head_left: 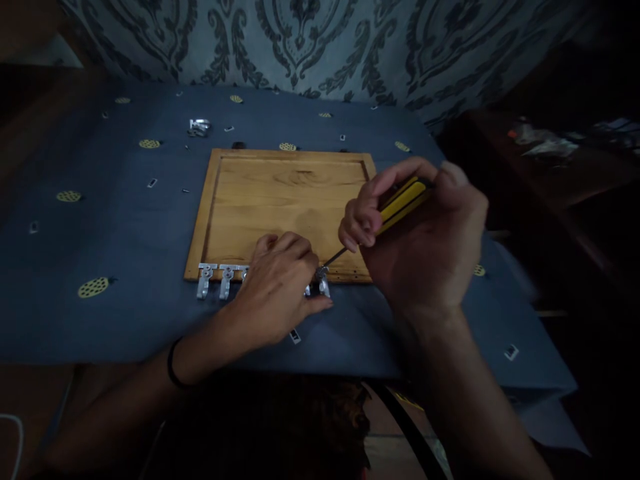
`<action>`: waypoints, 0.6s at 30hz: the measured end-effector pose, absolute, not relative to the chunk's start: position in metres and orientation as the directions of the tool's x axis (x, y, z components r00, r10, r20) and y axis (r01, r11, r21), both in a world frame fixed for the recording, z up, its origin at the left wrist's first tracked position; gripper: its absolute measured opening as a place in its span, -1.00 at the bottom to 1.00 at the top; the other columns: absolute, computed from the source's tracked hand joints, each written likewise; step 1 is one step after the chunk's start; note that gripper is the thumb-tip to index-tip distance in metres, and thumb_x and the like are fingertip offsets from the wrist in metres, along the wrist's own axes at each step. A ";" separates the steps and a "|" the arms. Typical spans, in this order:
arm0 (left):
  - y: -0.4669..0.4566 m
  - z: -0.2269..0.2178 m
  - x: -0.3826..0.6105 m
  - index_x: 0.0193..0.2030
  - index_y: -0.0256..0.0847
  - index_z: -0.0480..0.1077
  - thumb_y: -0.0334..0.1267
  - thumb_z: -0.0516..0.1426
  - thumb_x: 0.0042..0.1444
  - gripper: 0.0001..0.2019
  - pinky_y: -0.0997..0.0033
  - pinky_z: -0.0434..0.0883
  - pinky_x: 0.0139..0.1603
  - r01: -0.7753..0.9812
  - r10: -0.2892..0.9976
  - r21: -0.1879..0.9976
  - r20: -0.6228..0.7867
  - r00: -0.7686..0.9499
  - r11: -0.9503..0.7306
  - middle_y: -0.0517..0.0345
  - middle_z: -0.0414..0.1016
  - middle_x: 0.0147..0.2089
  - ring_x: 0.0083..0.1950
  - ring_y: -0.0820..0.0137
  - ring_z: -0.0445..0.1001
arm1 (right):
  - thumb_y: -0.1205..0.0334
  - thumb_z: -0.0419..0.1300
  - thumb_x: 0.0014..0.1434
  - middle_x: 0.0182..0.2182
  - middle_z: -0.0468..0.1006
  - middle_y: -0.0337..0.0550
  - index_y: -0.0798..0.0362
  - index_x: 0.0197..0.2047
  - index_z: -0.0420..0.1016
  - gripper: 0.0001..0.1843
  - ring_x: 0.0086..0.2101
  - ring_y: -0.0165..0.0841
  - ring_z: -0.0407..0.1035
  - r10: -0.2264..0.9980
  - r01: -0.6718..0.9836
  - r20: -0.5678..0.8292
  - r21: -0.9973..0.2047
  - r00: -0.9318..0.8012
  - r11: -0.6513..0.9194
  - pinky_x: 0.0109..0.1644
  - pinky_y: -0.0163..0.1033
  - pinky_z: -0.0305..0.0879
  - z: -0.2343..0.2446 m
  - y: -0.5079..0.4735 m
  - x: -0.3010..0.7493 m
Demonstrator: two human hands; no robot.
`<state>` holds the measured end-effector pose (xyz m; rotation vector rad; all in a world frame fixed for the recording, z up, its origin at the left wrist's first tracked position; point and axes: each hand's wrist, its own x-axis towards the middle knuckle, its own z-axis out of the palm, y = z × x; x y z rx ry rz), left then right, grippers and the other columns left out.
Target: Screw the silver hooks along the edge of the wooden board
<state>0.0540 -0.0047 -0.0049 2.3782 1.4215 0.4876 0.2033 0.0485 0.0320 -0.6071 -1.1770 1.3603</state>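
Blue cloth (125, 267) lay under a wooden board (280, 200); right hand (425, 233) gripped a yellow screwdriver (400, 200), left hand (277, 287) curled closed, pinning a metal hook (323, 283)

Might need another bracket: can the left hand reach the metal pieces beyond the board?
Probably yes: only flat board and cloth lie between left hand and metal pieces, though it now pins a hook.
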 end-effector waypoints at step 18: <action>-0.004 -0.001 0.054 -0.16 -0.27 0.52 -0.09 0.44 0.12 -0.67 0.06 0.29 0.15 0.785 0.888 0.432 0.098 0.449 -0.444 0.07 0.56 -0.08 0.10 0.10 0.44 | -0.03 0.42 0.19 -0.48 0.61 -0.24 -0.01 -0.44 0.58 -0.69 -0.68 -0.58 0.03 0.924 -0.078 0.376 -0.926 -0.075 0.370 -0.66 -0.32 -0.11 0.031 0.046 0.222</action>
